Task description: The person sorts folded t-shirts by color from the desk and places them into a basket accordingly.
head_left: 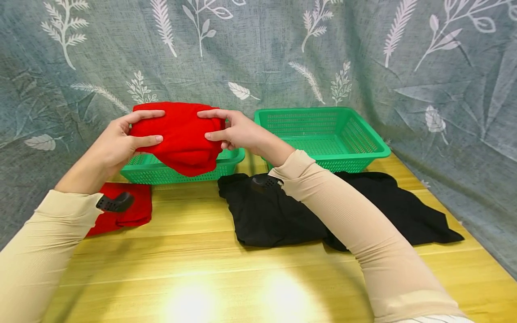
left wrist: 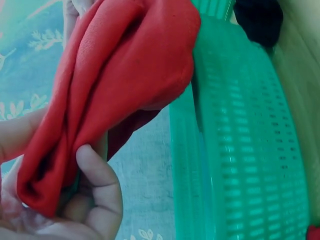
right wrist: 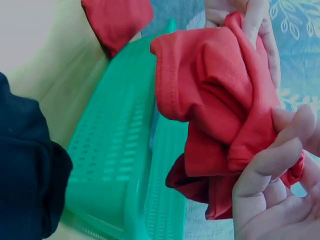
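A folded red garment [head_left: 177, 134] is held up in the air, above the left green basket [head_left: 137, 175]. My left hand [head_left: 115, 141] grips its left end, thumb and fingers to either side of the cloth. At the opposite end my right hand [head_left: 238, 130] pinches it the same way. Loose layers and a hemmed edge hang down in the right wrist view, where the red garment [right wrist: 215, 95] looks bunched. The left wrist view shows the garment [left wrist: 135, 65] as thick folds between the fingers. What lies inside the left basket is mostly hidden behind the cloth.
Another red cloth [head_left: 137, 206] lies on the wooden table [head_left: 181, 255] at the left, partly under my left forearm. Black garments [head_left: 274, 220] spread across the right side, below my right arm. A second green basket [head_left: 323, 148] stands at the back right, before a patterned curtain [head_left: 258, 54].
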`<control>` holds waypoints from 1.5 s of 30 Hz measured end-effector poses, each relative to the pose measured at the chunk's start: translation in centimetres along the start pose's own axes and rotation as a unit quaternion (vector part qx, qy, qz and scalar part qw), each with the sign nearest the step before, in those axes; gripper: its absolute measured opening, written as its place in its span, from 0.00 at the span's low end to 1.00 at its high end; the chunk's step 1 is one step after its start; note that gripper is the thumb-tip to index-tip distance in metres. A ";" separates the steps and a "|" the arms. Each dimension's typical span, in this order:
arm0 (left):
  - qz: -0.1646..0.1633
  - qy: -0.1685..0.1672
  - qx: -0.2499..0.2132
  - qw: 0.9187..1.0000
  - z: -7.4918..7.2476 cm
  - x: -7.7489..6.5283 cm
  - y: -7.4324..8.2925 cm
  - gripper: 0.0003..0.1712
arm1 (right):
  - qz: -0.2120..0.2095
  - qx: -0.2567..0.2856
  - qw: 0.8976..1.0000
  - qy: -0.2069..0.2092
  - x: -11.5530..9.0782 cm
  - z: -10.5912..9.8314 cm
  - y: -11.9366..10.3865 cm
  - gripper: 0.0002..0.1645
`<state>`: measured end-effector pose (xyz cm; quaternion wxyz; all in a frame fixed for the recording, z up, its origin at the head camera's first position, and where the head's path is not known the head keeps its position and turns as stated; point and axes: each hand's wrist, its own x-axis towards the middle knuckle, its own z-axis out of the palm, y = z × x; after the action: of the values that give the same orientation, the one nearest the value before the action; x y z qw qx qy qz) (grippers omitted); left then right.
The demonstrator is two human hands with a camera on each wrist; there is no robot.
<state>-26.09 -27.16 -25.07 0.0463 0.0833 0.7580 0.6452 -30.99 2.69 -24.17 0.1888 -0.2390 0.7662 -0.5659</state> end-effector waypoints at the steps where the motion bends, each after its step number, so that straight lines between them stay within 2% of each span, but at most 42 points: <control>1: -0.001 0.001 -0.001 1.000 -0.1 0.3 -0.1 0.37 | 0.001 -0.002 1.000 0.000 0.3 -0.1 0.0 0.34; 13: -0.009 0.019 0.032 0.999 -0.7 3.0 -1.0 0.36 | 0.023 -0.023 0.999 0.010 3.0 -0.5 0.4 0.34; 21: -0.014 0.029 0.103 0.994 -0.7 4.5 -1.5 0.35 | 0.037 -0.016 0.999 0.021 4.3 -0.7 0.7 0.36; 31: 0.001 0.041 0.121 0.992 -0.8 6.7 -2.5 0.35 | 0.037 -0.028 0.998 0.039 5.5 -0.7 1.7 0.36; 40: 0.002 0.040 0.158 0.987 -0.5 7.0 -2.9 0.36 | 0.039 -0.021 0.998 0.038 5.9 -0.6 2.3 0.36; 45: -0.011 0.034 0.178 0.983 -0.7 6.9 -3.3 0.36 | 0.045 -0.021 0.998 0.034 6.1 -0.3 2.7 0.36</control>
<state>-33.21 -27.10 -27.97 0.0120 0.0602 0.8625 0.5023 -36.55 -0.01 -26.75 0.1827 -0.1887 0.7941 -0.5481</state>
